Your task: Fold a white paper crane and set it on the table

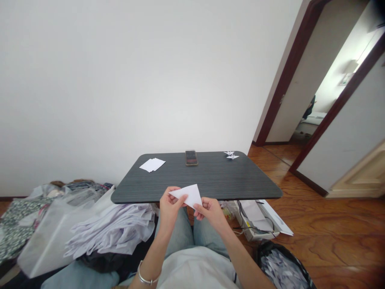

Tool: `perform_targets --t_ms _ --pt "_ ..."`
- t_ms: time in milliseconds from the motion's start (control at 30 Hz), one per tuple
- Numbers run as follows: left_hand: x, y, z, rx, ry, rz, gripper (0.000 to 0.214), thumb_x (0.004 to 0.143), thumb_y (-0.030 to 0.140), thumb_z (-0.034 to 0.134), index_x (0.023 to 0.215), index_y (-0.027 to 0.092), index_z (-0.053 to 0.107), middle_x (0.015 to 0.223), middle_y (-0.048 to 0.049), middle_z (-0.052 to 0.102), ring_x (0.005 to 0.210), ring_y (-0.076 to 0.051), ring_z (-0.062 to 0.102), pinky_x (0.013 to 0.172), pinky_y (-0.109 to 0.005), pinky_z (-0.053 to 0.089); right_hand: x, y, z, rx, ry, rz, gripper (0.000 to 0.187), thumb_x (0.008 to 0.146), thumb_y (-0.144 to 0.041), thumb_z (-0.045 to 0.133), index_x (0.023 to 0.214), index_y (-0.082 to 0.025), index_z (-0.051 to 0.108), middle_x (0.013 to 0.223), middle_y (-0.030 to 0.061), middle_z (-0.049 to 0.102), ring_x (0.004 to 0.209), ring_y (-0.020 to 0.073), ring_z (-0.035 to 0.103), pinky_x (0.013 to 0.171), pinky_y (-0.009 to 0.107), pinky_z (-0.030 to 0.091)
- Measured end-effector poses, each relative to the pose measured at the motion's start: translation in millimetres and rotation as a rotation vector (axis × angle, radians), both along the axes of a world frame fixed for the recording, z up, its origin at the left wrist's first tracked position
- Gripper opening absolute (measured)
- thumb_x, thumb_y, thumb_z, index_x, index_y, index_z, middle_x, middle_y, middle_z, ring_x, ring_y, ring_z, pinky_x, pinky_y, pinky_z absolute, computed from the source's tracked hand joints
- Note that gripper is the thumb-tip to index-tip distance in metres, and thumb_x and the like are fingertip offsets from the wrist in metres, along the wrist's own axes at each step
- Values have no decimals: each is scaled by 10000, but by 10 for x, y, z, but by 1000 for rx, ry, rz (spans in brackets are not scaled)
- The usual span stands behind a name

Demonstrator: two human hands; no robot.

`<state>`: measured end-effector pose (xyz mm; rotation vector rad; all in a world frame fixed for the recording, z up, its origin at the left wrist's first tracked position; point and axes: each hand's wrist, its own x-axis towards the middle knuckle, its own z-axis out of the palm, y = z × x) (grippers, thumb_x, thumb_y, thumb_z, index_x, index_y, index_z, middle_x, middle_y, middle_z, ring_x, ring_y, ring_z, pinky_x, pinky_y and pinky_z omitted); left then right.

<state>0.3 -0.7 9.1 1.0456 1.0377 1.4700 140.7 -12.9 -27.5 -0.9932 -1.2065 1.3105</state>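
A white sheet of paper folded into a triangle [191,194] is held between both hands, just over the near edge of the dark table. My left hand [172,201] pinches its left part, thumb on top and fingers beneath. At the lower right corner, my right hand [209,209] grips the paper between thumb and fingers. On the table's far left lie a few loose white paper sheets [152,164], overlapping. Two white folded paper cranes [232,157] stand at the far right.
The dark table [228,180] stands against a white wall. A phone [191,157] lies at its back middle. Piled clothes [117,228] are on the left. On the right floor are a box with cables [255,222] and a black bag of paper scraps [284,267].
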Motion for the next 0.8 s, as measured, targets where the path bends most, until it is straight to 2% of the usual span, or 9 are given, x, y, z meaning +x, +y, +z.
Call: perform_targets --t_ms 133,333,533,800 --pt "-70 24 18 5 -3 -31 449 550 302 759 912 155 537 677 -1 656 581 -140 632 491 -221 534 47 19 -17 8 -10 21 346 648 -470 680 601 -151 555 494 7 636 394 107 553 409 210 450" --pt "-175 87 -4 44 24 -20 321 529 278 770 741 123 585 626 -2 646 566 -126 620 499 -215 538 83 25 -34 17 15 26 341 659 -464 680 611 -149 558 508 11 646 411 108 565 426 212 460" --pt "-123 72 -7 36 26 6 288 547 253 763 734 119 590 636 -14 664 565 -123 625 500 -202 529 33 -3 3 2 27 12 326 657 -443 690 680 -128 611 537 24 662 423 110 579 412 198 453" --pt "-55 1 44 27 10 -11 269 589 274 743 761 127 597 645 -16 672 591 -128 633 518 -203 532 28 -6 1 28 39 -3 300 669 -423 681 628 -131 627 519 29 656 414 115 575 412 206 463"
